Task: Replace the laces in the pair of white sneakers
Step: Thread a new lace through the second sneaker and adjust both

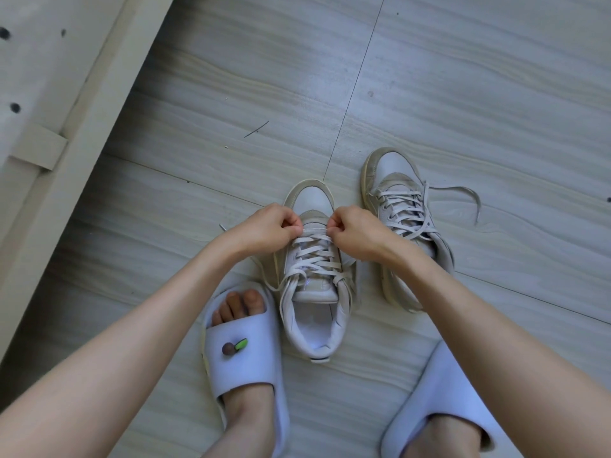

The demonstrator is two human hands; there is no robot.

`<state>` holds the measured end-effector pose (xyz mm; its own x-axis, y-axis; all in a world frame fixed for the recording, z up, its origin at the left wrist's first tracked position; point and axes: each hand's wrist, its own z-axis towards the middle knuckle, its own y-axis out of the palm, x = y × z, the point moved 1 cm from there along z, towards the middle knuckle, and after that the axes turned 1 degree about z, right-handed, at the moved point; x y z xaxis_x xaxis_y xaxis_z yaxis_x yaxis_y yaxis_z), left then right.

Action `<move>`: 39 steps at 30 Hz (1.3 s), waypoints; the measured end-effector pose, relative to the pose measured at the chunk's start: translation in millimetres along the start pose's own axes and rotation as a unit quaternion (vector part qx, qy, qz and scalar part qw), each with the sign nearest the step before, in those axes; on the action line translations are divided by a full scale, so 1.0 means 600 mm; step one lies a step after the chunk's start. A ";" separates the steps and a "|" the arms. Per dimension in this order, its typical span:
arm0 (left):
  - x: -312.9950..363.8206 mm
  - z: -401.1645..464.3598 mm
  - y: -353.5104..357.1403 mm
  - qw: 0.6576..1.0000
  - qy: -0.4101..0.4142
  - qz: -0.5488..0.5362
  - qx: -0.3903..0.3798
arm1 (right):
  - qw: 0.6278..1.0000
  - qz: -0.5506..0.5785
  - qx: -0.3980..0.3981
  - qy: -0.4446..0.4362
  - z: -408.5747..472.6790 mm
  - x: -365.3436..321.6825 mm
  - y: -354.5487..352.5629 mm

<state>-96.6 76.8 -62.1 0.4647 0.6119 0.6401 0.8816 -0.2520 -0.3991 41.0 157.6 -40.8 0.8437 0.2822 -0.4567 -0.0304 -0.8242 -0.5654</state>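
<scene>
Your left hand (269, 226) is pinching the lace (314, 256) | your right hand (355, 231) is pinching it too | near sneaker (314, 279) (opening showing nothing inside) is standing on the floor (463, 94) beside the other sneaker (401, 206)

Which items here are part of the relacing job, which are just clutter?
Job: near sneaker; its lace, pinched by left hand and right hand; far sneaker with loose lace.
Not job: slides on the feet; wooden frame.
</scene>
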 end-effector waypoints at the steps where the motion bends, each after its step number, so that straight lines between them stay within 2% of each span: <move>1: 0.000 0.001 -0.001 1.000 -0.001 0.000 -0.008 | 1.000 0.004 -0.010 0.004 0.000 0.000 -0.003; 12: -0.001 -0.003 0.008 1.000 0.025 -0.009 0.012 | 0.989 0.041 -0.131 0.050 0.014 0.007 -0.025; 16: -0.005 -0.004 0.006 0.999 0.031 -0.014 0.020 | 0.989 0.095 -0.111 0.019 0.012 0.011 -0.026; 23: -0.010 -0.006 0.005 0.999 0.023 -0.025 0.013 | 0.990 0.114 -0.085 -0.014 0.010 0.019 -0.026; 26: -0.008 -0.007 0.006 1.000 0.016 -0.019 0.015 | 0.992 0.086 -0.084 -0.020 0.012 0.016 -0.028; 31: -0.005 -0.008 0.011 0.999 0.013 -0.003 0.040 | 0.993 -0.043 -0.105 -0.017 0.012 0.002 -0.028; 39: 0.001 -0.009 0.014 0.998 0.013 0.027 0.055 | 0.986 -0.056 -0.159 0.013 0.021 0.000 -0.040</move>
<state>-88.6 71.5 -61.5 0.5146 0.5795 0.6319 0.8412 -0.1987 -0.5029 34.7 183.5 -35.9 0.8462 0.3704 -0.3830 0.2299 -0.9023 -0.3646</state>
